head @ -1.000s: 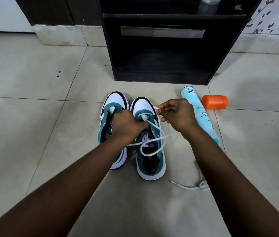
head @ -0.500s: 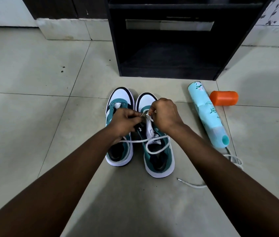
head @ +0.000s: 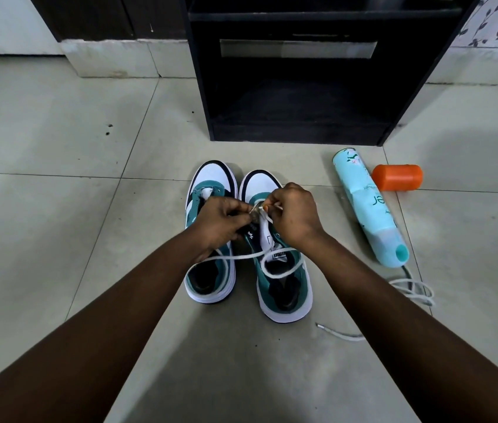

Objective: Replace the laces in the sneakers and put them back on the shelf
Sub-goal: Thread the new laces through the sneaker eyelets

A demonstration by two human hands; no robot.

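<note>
- Teal-and-white sneakers stand side by side on the tiled floor [head: 58,239], toes toward the black shelf [head: 299,117]: the left sneaker [head: 211,270] and the right sneaker [head: 284,285].
- The left hand [head: 220,221] has its grip curled at the front eyelets of the right sneaker, fingertips pinching the white lace [head: 241,257].
- The right hand [head: 293,215] is clenched round the same lace just beside it, pinching the lace end between thumb and finger; the two hands nearly touch.
- The lace loops slack from the hands across both sneakers' openings.
- A second white lace [head: 412,291] lies loose on the floor to the right, one tip near the right sneaker's heel.
- The tongue of the right sneaker bears a small label, too blurred to read; the aqua spray can [head: 370,209], lying on its side, shows the letters "er".
- An orange cap [head: 397,177] touches the can near its far end.
- Open tile lies to the left of the sneakers; the shelf's lowest compartment gapes just beyond the toes.
</note>
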